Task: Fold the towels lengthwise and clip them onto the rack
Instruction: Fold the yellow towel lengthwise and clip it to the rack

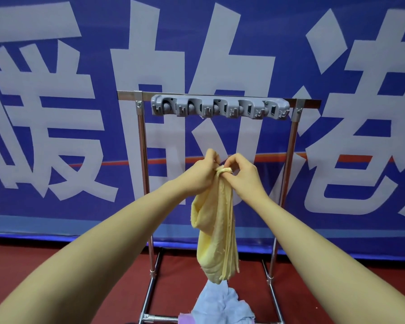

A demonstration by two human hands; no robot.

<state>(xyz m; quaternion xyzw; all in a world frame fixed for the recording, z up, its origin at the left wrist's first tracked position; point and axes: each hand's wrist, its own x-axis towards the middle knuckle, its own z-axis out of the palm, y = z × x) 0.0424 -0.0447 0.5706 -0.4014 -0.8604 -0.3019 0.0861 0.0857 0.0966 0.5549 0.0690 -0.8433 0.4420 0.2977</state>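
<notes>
At six o'clock a blue cloth [222, 305] lies on the rack's base. Above it the yellow towel [216, 230] hangs limp at the centre. The left hand [200, 174] and the right hand [242, 175] are close together, both pinching its bunched top edge. It looks light and soft, so gripping this gathered end seems best. At twelve o'clock waits the grey clip bar [220, 108] on the rack [140, 141].

Under your arms you see a dark red floor [91, 288] carrying the chrome rack [147, 183] on its base tubes, with a crumpled pale blue towel [222, 305] and a bit of purple cloth [186, 320] heaped low between its 2 uprights.
</notes>
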